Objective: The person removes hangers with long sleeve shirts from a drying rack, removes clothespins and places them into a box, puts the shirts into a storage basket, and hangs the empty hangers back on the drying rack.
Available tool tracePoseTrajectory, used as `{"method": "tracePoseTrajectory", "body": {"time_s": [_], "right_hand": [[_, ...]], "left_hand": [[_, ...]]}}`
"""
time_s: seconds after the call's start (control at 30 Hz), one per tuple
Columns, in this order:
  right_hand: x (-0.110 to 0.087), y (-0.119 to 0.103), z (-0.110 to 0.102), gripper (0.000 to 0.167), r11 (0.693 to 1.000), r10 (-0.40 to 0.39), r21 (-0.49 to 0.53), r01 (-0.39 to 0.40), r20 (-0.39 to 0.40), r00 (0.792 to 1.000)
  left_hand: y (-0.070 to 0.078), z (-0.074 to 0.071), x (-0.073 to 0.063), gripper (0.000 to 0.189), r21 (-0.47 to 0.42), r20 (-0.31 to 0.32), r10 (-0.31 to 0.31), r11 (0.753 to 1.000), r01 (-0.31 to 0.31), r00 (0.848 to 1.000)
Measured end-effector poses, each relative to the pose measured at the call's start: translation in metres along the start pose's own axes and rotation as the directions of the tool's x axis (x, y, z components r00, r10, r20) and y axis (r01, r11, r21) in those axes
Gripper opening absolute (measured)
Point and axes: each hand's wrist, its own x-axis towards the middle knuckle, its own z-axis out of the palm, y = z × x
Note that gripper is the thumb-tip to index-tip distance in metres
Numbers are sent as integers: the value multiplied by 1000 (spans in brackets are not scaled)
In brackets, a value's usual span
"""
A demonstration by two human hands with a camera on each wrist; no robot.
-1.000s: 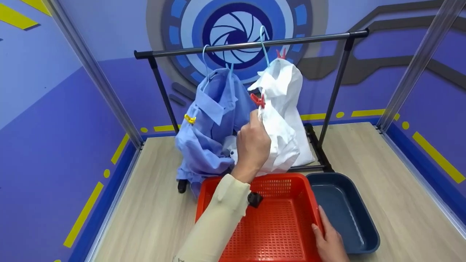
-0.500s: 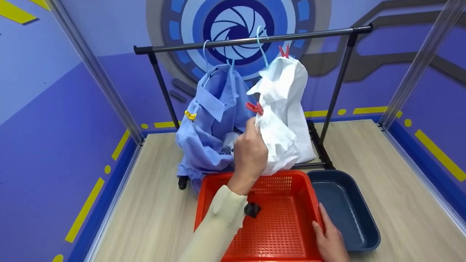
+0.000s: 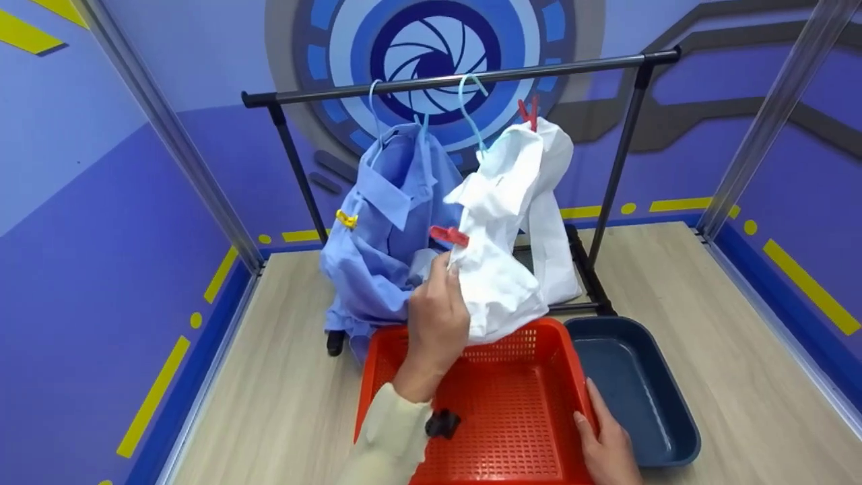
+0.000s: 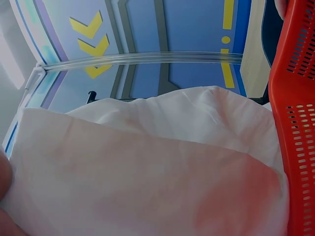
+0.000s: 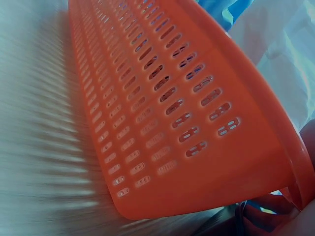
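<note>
The left hand (image 3: pixel 436 323), the nearer, pinches the collared white cloth shirt (image 3: pixel 497 279) hanging to its right, long axis roughly vertical; a red plastic clip (image 3: pixel 450 236) sits just above. The right hand (image 3: pixel 610 446) grips the red perforated plastic basket (image 3: pixel 578 364) to its left.

Wood-grain surface (image 3: pixel 680 283) bears basket (image 3: pixel 512 417), tray (image 3: pixel 630 384), rack (image 3: pixel 572 67)

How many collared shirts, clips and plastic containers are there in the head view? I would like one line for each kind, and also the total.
Collared shirts: 2 (blue, white)
Clips: 3 (2 red, 1 yellow)
Plastic containers: 2 (red, dark blue)
Total: 7
</note>
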Motion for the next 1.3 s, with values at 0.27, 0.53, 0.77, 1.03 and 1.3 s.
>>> {"method": "tracePoseTrajectory", "body": {"time_s": [0.27, 0.53, 0.77, 1.03, 1.3], "right_hand": [[-3, 1, 4, 61, 1000, -20, -2, 20, -35, 999], [-4, 1, 4, 61, 1000, -29, -4, 29, -52, 998], [-4, 0, 4, 62, 1000, -19, 0, 19, -51, 999], [-4, -1, 4, 62, 1000, -23, 11, 24, -65, 998], [-4, -1, 3, 62, 1000, -22, 10, 22, -57, 998]], "left_hand": [[-15, -17, -20, 18, -47, -47, -12, 999, 10, 999], [-29, -29, -36, 15, -35, -90, -41, 999, 38, 995], [-39, -39, -51, 11, -7, -130, -29, 1000, 28, 991], [-45, -54, -68, 17, -29, -110, -58, 998, 55, 992], [-47, -69, -86, 20, -41, -95, -110, 994, 106, 989]]}}
